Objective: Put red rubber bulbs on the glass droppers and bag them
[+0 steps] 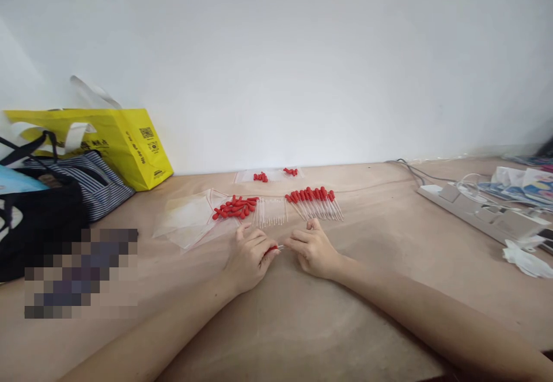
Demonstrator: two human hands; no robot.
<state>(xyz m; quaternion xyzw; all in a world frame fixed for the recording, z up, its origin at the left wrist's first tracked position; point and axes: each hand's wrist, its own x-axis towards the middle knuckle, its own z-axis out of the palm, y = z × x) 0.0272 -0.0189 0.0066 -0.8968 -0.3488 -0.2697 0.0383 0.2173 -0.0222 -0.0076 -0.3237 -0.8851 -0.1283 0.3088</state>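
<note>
Low over the table, my left hand (250,260) pinches a small red rubbery-looking piece (272,248). A thin white stick (281,247) runs from that piece to the fingertips of my right hand (314,250), which are closed on it. Behind my left hand lies a pile of loose red pieces (235,207), narrow with rounded ends, on clear plastic bags. Beside the pile is a row of bare white sticks (272,212). Farther right, several sticks with red heads (315,202) lie side by side, heads away from me.
Clear zip bags (185,218) spread leftward, and another bag (276,175) with red bits lies near the wall. A yellow bag (129,151), striped pouch (101,183) and black bag (64,209) stand left. At right are a power strip (462,215), cables and crumpled white plastic (527,260).
</note>
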